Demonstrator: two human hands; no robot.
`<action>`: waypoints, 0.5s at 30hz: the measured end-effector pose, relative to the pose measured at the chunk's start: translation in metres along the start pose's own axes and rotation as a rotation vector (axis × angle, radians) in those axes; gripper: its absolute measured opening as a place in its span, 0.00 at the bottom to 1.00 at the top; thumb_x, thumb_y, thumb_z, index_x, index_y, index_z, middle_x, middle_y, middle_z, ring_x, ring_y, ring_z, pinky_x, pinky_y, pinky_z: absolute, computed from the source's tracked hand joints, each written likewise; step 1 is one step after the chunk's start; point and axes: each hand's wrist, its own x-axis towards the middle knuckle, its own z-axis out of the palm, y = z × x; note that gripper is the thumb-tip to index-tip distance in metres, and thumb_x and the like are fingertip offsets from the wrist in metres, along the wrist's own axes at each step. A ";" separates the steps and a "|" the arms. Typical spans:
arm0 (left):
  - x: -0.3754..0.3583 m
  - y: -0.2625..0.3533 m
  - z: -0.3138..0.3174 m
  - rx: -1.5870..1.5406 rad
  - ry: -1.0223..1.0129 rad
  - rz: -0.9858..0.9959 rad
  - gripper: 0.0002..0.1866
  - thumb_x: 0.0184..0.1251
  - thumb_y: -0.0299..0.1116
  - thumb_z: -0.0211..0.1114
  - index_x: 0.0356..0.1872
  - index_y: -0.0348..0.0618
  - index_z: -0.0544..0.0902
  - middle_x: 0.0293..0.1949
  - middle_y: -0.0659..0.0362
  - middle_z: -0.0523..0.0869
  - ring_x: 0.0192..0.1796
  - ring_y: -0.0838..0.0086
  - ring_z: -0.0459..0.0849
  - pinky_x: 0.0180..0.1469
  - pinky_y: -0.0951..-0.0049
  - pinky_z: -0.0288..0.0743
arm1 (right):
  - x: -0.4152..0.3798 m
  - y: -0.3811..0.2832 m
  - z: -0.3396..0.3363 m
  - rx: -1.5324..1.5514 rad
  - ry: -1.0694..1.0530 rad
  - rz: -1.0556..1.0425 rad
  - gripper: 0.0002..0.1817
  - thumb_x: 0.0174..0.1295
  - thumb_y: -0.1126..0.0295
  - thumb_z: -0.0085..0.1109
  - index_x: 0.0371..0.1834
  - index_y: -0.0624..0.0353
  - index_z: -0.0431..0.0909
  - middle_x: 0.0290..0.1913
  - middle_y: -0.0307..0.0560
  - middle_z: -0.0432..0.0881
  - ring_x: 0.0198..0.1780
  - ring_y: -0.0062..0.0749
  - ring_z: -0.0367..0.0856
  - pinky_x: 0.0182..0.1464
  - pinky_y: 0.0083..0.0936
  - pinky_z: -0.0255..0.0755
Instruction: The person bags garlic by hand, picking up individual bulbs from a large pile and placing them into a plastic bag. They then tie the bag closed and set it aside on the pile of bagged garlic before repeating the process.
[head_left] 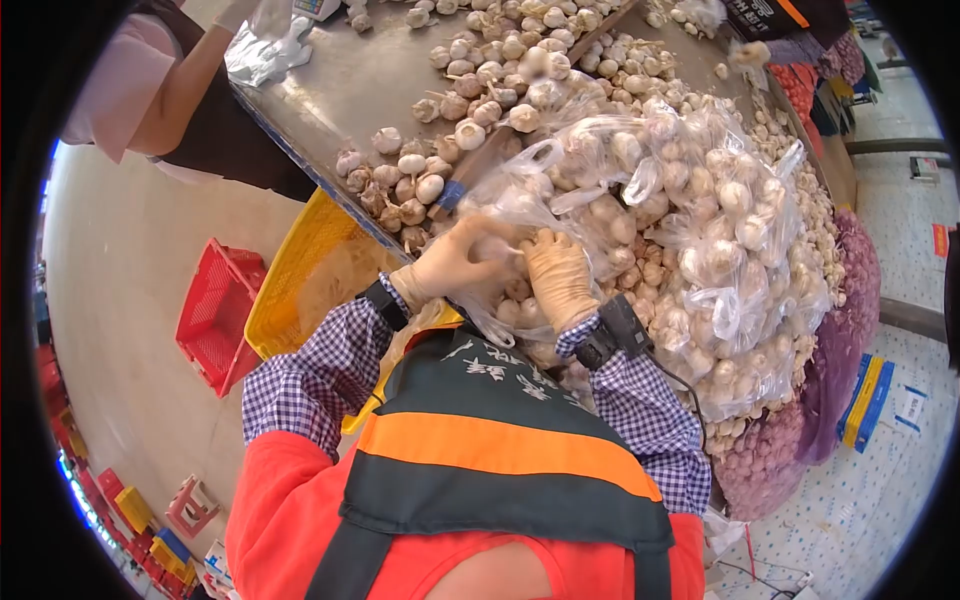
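My left hand (455,262), in a pale glove, curls round a whitish garlic bulb at the table's near edge. Close beside it on the right, my right hand (558,275), also gloved, has its fingers bent together at the bulb's stem; whether they pinch plastic or the stem is too small to tell. Below and between both hands lies a clear plastic bag (515,305) with garlic bulbs inside. Several filled clear bags (735,235) are heaped to the right. Loose garlic bulbs (410,185) lie just beyond my left hand.
The metal table (350,85) carries more loose garlic at the back. A yellow crate (290,270) and a red crate (215,310) stand at the left. A co-worker's arm (190,85) reaches in at the upper left. Purple net sacks (765,460) hang at the right.
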 end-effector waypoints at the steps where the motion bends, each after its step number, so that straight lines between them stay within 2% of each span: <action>1: 0.000 0.003 -0.003 -0.132 -0.003 -0.177 0.23 0.58 0.30 0.69 0.54 0.40 0.74 0.46 0.56 0.81 0.48 0.67 0.81 0.53 0.71 0.75 | 0.002 0.001 -0.001 0.064 -0.018 -0.002 0.09 0.59 0.64 0.57 0.41 0.50 0.78 0.41 0.46 0.76 0.43 0.40 0.79 0.42 0.35 0.75; 2: 0.001 0.005 -0.005 -0.267 -0.005 -0.353 0.22 0.59 0.30 0.69 0.55 0.40 0.74 0.46 0.57 0.80 0.47 0.69 0.81 0.52 0.72 0.75 | 0.002 0.003 -0.002 0.062 -0.015 -0.008 0.09 0.59 0.64 0.57 0.41 0.50 0.78 0.41 0.46 0.76 0.43 0.40 0.79 0.42 0.35 0.75; 3: 0.001 0.000 -0.002 -0.268 0.001 -0.352 0.22 0.59 0.30 0.69 0.55 0.40 0.74 0.46 0.57 0.80 0.47 0.69 0.81 0.52 0.72 0.75 | 0.000 0.005 -0.002 0.148 0.011 -0.007 0.11 0.57 0.63 0.60 0.41 0.51 0.77 0.40 0.47 0.76 0.42 0.42 0.79 0.42 0.36 0.75; 5: 0.005 -0.014 0.009 0.030 0.029 -0.163 0.22 0.58 0.28 0.65 0.55 0.40 0.74 0.46 0.53 0.79 0.46 0.63 0.83 0.50 0.67 0.77 | -0.006 0.010 -0.006 0.231 0.036 -0.017 0.13 0.55 0.63 0.63 0.41 0.52 0.77 0.39 0.48 0.76 0.42 0.44 0.80 0.43 0.38 0.75; 6: 0.009 -0.010 0.013 0.030 0.039 -0.164 0.22 0.58 0.28 0.65 0.55 0.40 0.74 0.46 0.53 0.79 0.46 0.63 0.83 0.50 0.67 0.77 | -0.011 0.011 -0.010 0.339 -0.008 0.065 0.16 0.53 0.63 0.65 0.43 0.54 0.76 0.40 0.50 0.77 0.43 0.46 0.80 0.44 0.38 0.76; 7: 0.015 -0.005 0.021 0.249 0.053 -0.136 0.23 0.56 0.27 0.64 0.55 0.41 0.74 0.47 0.51 0.79 0.46 0.59 0.83 0.50 0.64 0.78 | -0.016 0.012 -0.013 0.447 -0.055 0.151 0.18 0.51 0.63 0.67 0.45 0.55 0.76 0.41 0.51 0.78 0.43 0.47 0.80 0.46 0.38 0.76; 8: 0.021 0.001 0.028 0.468 0.062 -0.106 0.24 0.54 0.25 0.62 0.55 0.43 0.74 0.48 0.49 0.79 0.47 0.55 0.83 0.50 0.61 0.78 | -0.022 0.013 -0.013 0.446 -0.057 0.147 0.18 0.51 0.63 0.67 0.45 0.55 0.76 0.41 0.51 0.78 0.43 0.47 0.80 0.46 0.38 0.76; 9: 0.027 0.010 0.031 0.481 0.065 -0.047 0.26 0.51 0.24 0.61 0.56 0.46 0.75 0.49 0.47 0.78 0.49 0.49 0.82 0.48 0.56 0.78 | -0.028 0.015 -0.012 0.588 -0.014 0.256 0.22 0.49 0.63 0.71 0.46 0.56 0.76 0.43 0.51 0.79 0.42 0.45 0.81 0.45 0.37 0.76; 10: 0.032 0.011 0.033 0.478 0.061 -0.044 0.26 0.51 0.24 0.61 0.56 0.46 0.75 0.49 0.47 0.78 0.49 0.49 0.82 0.48 0.56 0.78 | -0.035 0.018 -0.010 0.728 0.030 0.371 0.26 0.47 0.62 0.74 0.48 0.57 0.75 0.45 0.51 0.80 0.40 0.42 0.81 0.44 0.35 0.77; 11: 0.040 0.011 0.034 0.611 -0.024 -0.041 0.28 0.50 0.26 0.64 0.57 0.47 0.76 0.49 0.47 0.78 0.49 0.50 0.82 0.48 0.56 0.78 | -0.042 0.023 -0.008 0.887 0.012 0.419 0.25 0.52 0.62 0.74 0.50 0.58 0.75 0.43 0.45 0.80 0.39 0.32 0.80 0.44 0.27 0.75; 12: 0.047 0.012 0.035 0.743 -0.110 -0.033 0.29 0.49 0.27 0.67 0.58 0.49 0.76 0.50 0.48 0.78 0.48 0.51 0.82 0.47 0.57 0.78 | -0.046 0.027 -0.002 0.882 0.016 0.431 0.25 0.52 0.62 0.74 0.50 0.58 0.75 0.43 0.45 0.80 0.39 0.32 0.80 0.44 0.27 0.75; 13: 0.052 0.013 0.034 0.742 -0.165 -0.016 0.36 0.44 0.30 0.73 0.62 0.50 0.74 0.50 0.49 0.77 0.49 0.53 0.82 0.46 0.57 0.79 | -0.050 0.032 0.006 1.134 0.059 0.476 0.25 0.53 0.61 0.73 0.50 0.59 0.74 0.44 0.44 0.80 0.41 0.30 0.80 0.46 0.27 0.75; 14: 0.054 0.019 0.034 0.737 -0.172 -0.002 0.36 0.44 0.30 0.73 0.62 0.50 0.74 0.50 0.49 0.77 0.49 0.53 0.82 0.46 0.57 0.79 | -0.050 0.033 -0.002 1.385 0.105 0.514 0.24 0.55 0.59 0.71 0.50 0.60 0.74 0.45 0.42 0.80 0.43 0.28 0.80 0.47 0.27 0.75; 15: 0.055 0.026 0.032 0.795 -0.213 0.011 0.39 0.42 0.31 0.75 0.63 0.50 0.73 0.50 0.50 0.77 0.49 0.55 0.82 0.46 0.58 0.79 | -0.054 0.033 -0.012 1.613 0.075 0.629 0.20 0.64 0.64 0.65 0.53 0.62 0.73 0.44 0.43 0.81 0.44 0.25 0.79 0.48 0.19 0.73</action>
